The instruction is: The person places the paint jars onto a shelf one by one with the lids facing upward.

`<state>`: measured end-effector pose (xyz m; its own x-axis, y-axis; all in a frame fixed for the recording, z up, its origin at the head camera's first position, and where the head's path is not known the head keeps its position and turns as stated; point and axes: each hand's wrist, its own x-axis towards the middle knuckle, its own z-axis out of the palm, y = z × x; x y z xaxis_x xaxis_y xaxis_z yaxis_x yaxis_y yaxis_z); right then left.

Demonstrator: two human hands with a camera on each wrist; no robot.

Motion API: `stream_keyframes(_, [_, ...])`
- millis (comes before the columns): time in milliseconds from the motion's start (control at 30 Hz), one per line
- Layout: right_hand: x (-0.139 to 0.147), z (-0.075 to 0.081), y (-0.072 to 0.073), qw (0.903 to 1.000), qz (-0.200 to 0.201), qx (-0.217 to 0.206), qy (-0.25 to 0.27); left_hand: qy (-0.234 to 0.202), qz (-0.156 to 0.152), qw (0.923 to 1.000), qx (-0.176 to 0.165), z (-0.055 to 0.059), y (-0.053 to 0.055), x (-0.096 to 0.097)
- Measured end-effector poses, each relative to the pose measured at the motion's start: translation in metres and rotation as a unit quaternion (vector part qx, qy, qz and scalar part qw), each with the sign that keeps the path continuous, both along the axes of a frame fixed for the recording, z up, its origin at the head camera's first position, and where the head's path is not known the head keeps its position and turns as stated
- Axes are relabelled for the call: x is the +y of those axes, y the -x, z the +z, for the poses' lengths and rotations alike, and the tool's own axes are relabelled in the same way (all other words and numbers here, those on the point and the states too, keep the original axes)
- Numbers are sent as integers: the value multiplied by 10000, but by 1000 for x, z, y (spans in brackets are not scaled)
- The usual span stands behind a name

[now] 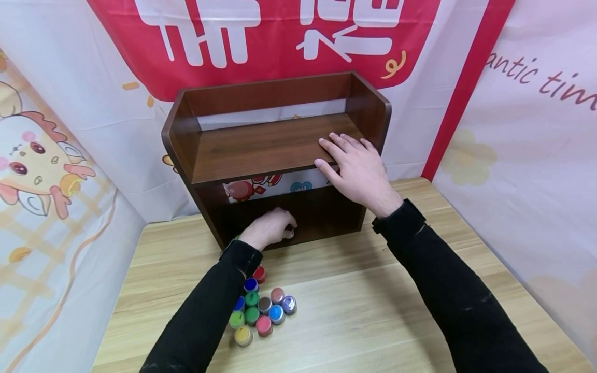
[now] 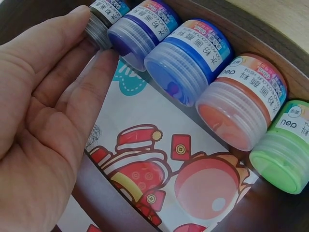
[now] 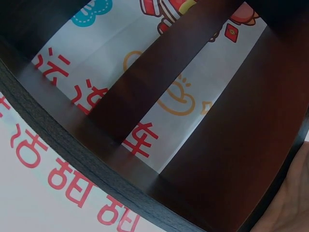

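1. Inside the lower compartment (image 1: 326, 210) of the wooden shelf (image 1: 270, 96), near its front edge: pinching a grey jar (image 2: 106, 24) between thumb and fingertip with the left grip (image 1: 270, 228), closed to about the jar's width.
2. On the upper board (image 1: 261, 147), toward its front right corner: resting with the right grip (image 1: 356, 171), fingers spread, nothing held.
3. From the grey jar toward the compartment's left end, in a row: a purple jar (image 2: 142, 36), a blue jar (image 2: 188, 60), an orange jar (image 2: 241, 101), a green jar (image 2: 285, 147).
4. On the tabletop (image 1: 336, 331), left of the middle and toward the near edge: about a dozen paint jars (image 1: 264, 305), loosely clustered.
5. Judging by the row, seemingly partway through shelving: four jars done, the grey one in place but not released, the cluster apparently left to do.
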<state>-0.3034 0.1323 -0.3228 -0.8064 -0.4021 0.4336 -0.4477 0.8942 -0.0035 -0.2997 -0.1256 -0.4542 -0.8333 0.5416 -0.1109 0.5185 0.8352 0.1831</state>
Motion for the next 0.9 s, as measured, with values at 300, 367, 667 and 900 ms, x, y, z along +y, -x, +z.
stream_keyframes(300, [-1,0,0,10000,-1,-6,34,133,75,9998,156,-3,-5,4])
stream_keyframes(367, [-1,0,0,10000,-13,-11,20,170,69,9996,204,-4,-5,5])
stream_keyframes(667, [-2,0,0,10000,-28,17,-11,78,-94,9995,297,-2,-8,-1])
stream_keyframes(900, [-1,0,0,10000,12,74,12,-80,-281,9987,414,10,-19,-11])
